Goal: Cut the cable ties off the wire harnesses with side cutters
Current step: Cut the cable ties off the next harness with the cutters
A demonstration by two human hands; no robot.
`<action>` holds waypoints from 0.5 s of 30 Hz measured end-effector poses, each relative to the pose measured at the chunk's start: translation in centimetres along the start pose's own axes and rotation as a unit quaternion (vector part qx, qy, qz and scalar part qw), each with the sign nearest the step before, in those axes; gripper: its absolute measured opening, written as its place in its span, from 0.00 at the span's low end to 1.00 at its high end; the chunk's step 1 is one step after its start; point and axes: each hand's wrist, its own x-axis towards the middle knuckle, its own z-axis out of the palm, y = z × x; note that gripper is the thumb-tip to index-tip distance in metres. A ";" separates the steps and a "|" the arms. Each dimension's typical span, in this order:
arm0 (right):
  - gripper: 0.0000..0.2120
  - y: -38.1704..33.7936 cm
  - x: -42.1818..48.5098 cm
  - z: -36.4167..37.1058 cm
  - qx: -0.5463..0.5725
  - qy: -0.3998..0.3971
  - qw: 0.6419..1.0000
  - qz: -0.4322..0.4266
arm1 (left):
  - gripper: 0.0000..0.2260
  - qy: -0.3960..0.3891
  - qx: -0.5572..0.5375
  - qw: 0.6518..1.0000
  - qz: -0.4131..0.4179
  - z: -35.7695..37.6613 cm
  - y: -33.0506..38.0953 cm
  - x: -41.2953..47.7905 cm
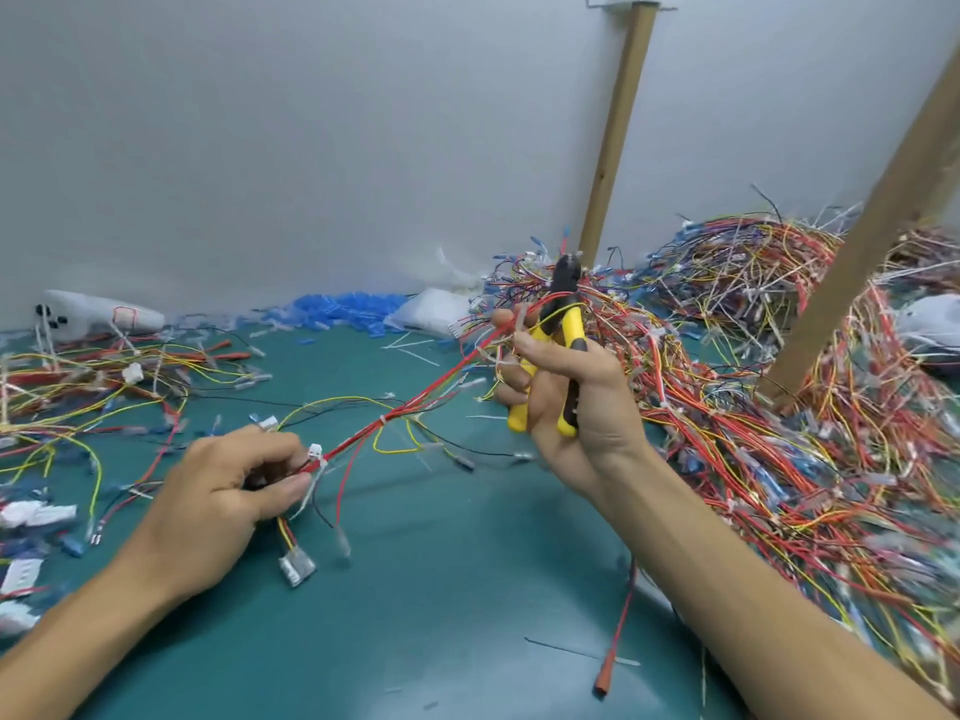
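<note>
My right hand (571, 402) grips the yellow-handled side cutters (563, 324), held upright with the black jaws pointing up. Its thumb and forefinger also pinch the far end of a red wire harness (415, 402). This harness stretches taut down to my left hand (228, 491), which pinches the near end by a white cable tie (318, 467). A second white cable tie (382, 419) wraps the harness midway. White connectors (297, 566) hang below my left hand.
A big heap of red, yellow and blue harnesses (779, 387) fills the right side of the green table (441, 589). Loose wires (93, 376) lie at the left. Two wooden posts (615, 132) stand at the back right. Blue sleeves (343, 309) sit by the wall.
</note>
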 end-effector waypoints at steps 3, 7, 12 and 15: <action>0.10 -0.3 0.0 -0.2 -0.040 0.003 0.999 -0.002 | 0.11 0.012 0.049 0.998 -0.040 0.0 -1.0 0.2; 0.13 -0.4 0.4 -0.4 -0.099 0.074 0.992 -0.003 | 0.07 0.043 0.073 0.995 -0.057 0.3 -0.7 0.3; 0.11 -0.9 0.1 0.1 -0.003 0.072 0.997 0.032 | 0.11 0.018 0.100 0.994 0.027 -0.6 1.4 0.0; 0.10 -1.2 0.3 0.1 0.122 0.066 0.989 0.048 | 0.12 -0.039 0.096 0.993 0.050 -1.3 1.3 -0.3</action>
